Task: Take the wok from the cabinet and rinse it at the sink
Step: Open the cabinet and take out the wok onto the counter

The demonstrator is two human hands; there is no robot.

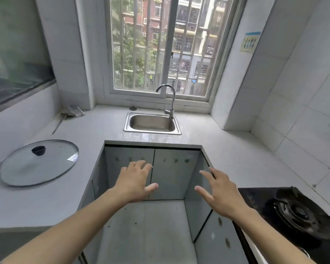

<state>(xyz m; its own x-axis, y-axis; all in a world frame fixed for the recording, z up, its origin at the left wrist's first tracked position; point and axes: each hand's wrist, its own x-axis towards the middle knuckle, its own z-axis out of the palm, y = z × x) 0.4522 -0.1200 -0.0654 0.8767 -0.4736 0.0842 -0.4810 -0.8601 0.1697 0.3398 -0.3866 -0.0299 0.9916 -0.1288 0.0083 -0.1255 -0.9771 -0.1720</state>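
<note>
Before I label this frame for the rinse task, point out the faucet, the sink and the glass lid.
faucet [172, 103], head view, upright pipe.
sink [151, 131], head view, front rim.
glass lid [46, 168], head view, glass surface.

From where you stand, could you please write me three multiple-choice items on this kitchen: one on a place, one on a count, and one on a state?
1. Where does the glass lid lie?
A. On the counter to the left of the sink
B. Inside the sink
C. On the gas stove

2. How many round holes show on the left cabinet door under the sink?
A. One
B. Three
C. Six

3. How are the two hands?
A. Both grip a wok
B. Both open and empty
C. One holds the faucet

Answers: 1 A, the lid rests flat on the left counter, apart from the sink. 2 B, three holes sit in a row near its top. 3 B, the left hand and right hand spread their fingers in front of the cabinet doors, holding nothing.
</note>
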